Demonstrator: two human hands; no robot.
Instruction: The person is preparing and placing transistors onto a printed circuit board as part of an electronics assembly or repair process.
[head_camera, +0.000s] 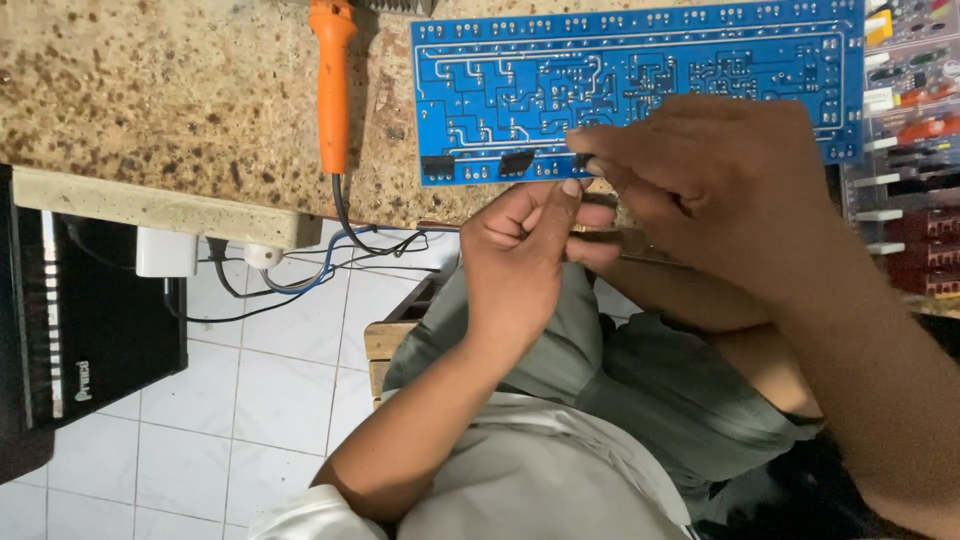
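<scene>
Head view shows the right hand (720, 185) pinching a small black component (583, 160) at the near edge of the blue circuit board (640, 70), left hand (525, 250) fingers loosely curled beside it; bent leads likely if it slips.

I see both forearms bare down to the left hand (525, 255) and right hand (715, 185). A pale grey shirt with short sleeves covers the chest; olive-green trousers cover the lap.
</scene>
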